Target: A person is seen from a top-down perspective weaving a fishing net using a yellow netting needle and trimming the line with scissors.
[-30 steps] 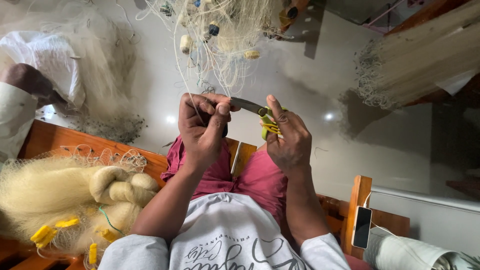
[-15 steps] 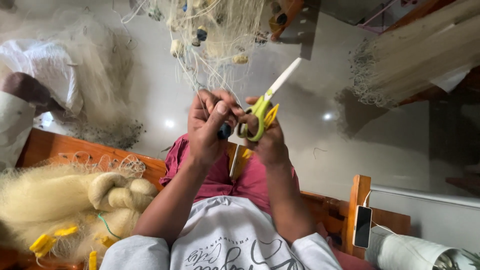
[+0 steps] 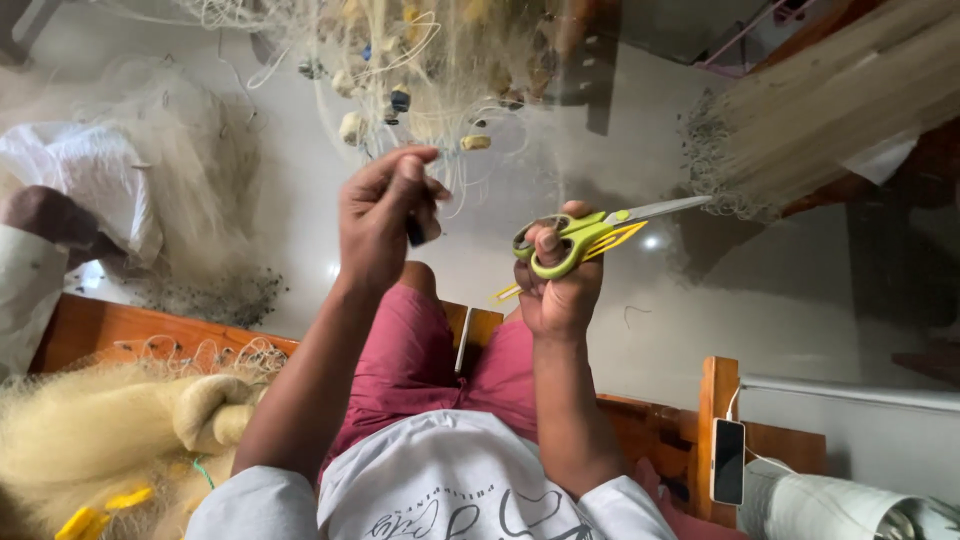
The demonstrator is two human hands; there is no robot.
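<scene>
Left hand (image 3: 385, 225) pinches a small dark piece on the hanging net (image 3: 420, 70); right hand (image 3: 560, 275) grips green scissors (image 3: 585, 235), blades shut. Keep line taut; cut close.

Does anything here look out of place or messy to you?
Mostly the netting. The fishing net hangs in a tangle of loose strands and floats above the left hand. The right hand holds green scissors. A phone sits at the wooden bench edge, charging.
</scene>
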